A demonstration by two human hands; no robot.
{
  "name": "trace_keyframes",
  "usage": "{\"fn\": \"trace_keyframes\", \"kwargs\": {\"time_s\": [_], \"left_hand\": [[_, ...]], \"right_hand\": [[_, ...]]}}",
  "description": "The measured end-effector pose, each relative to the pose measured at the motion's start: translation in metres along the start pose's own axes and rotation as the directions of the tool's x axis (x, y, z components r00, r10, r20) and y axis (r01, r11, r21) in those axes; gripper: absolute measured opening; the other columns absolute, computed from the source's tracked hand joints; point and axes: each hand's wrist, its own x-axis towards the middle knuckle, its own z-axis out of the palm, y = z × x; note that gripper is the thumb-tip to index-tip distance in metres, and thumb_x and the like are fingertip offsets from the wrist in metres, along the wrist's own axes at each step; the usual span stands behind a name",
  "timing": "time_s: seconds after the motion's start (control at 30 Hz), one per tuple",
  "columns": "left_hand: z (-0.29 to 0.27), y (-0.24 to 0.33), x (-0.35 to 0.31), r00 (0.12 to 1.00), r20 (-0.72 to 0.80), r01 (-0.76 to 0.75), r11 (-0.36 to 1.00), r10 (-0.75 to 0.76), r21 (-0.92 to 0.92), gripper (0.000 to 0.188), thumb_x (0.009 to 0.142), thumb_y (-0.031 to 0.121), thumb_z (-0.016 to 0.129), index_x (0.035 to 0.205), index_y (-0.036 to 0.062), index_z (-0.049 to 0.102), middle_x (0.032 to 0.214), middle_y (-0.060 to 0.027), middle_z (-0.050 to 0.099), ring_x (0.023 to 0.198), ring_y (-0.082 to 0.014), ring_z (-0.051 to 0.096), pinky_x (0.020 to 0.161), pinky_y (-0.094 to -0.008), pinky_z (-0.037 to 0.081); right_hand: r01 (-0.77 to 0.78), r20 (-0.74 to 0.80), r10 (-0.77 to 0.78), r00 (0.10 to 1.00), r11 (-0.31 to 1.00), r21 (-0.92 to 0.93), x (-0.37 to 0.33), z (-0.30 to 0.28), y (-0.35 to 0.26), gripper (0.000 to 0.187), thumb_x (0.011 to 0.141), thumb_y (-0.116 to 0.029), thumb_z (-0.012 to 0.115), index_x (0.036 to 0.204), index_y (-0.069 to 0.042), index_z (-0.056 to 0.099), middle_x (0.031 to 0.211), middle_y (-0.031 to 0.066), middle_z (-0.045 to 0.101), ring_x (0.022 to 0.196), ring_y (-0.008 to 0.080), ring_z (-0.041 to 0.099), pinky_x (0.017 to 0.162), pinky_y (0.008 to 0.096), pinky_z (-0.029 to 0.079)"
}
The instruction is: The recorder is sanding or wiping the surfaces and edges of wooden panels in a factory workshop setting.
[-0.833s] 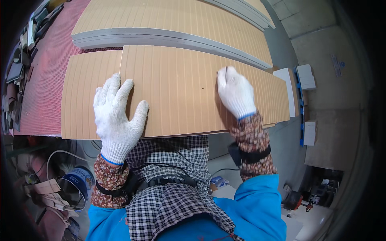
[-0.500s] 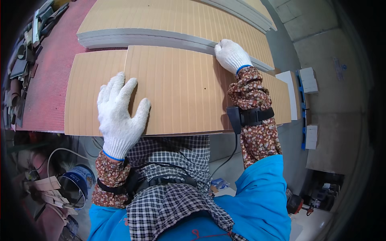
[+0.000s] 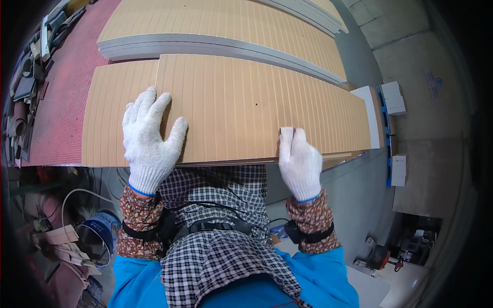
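Note:
A long tan board (image 3: 221, 108) with fine parallel grooves and a small dark hole lies across the table before me. It overlaps a similar board (image 3: 110, 113) whose left end sticks out from under it. My left hand (image 3: 149, 138), in a white knit glove, rests flat with fingers spread near the overlapping edge. My right hand (image 3: 300, 159), gloved alike, is closed at the board's near edge, right of the hole. Between its fingertips shows a small flat tan piece (image 3: 286, 131); its kind is unclear.
Beyond lies a stack of similar grooved boards (image 3: 221, 23) with grey edges. Red mesh matting (image 3: 67, 87) covers the table's left, bordered by piled scraps (image 3: 25, 87). A blue bucket (image 3: 100, 231) stands lower left. White boxes (image 3: 394, 97) sit on a blue pallet at right.
My right hand has come from the board's far edge toward me, down to its near edge. My left hand stays almost in place.

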Motion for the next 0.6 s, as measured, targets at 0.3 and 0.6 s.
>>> {"fn": "trace_keyframes", "kwargs": {"time_s": [0.3,0.6], "left_hand": [[-0.002,0.002,-0.001,1.0,0.015,0.012,1.0,-0.012,-0.005,0.051,0.087,0.026,0.078,0.131,0.0016,0.068,0.147,-0.0247,0.057,0.138,-0.0427,0.051,0.121,-0.0532,0.035],[-0.003,0.002,0.0,1.0,0.025,0.005,1.0,-0.005,0.005,0.051,0.087,0.023,0.079,0.132,0.0015,0.068,0.149,-0.0238,0.057,0.138,-0.0429,0.051,0.12,-0.0524,0.037]], "right_hand": [[-0.189,-0.079,0.205,0.976,0.967,0.171,-0.061,0.004,-0.015,0.024,0.106,-0.02,0.063,0.088,-0.005,0.057,0.05,0.0096,0.055,0.044,0.0288,0.063,0.042,0.0408,0.049],[-0.099,0.145,0.093,0.985,0.995,0.029,-0.054,-0.011,-0.023,0.025,0.107,-0.014,0.052,0.126,-0.001,0.061,0.082,0.0135,0.062,0.056,0.0303,0.068,0.048,0.0411,0.055]]}}
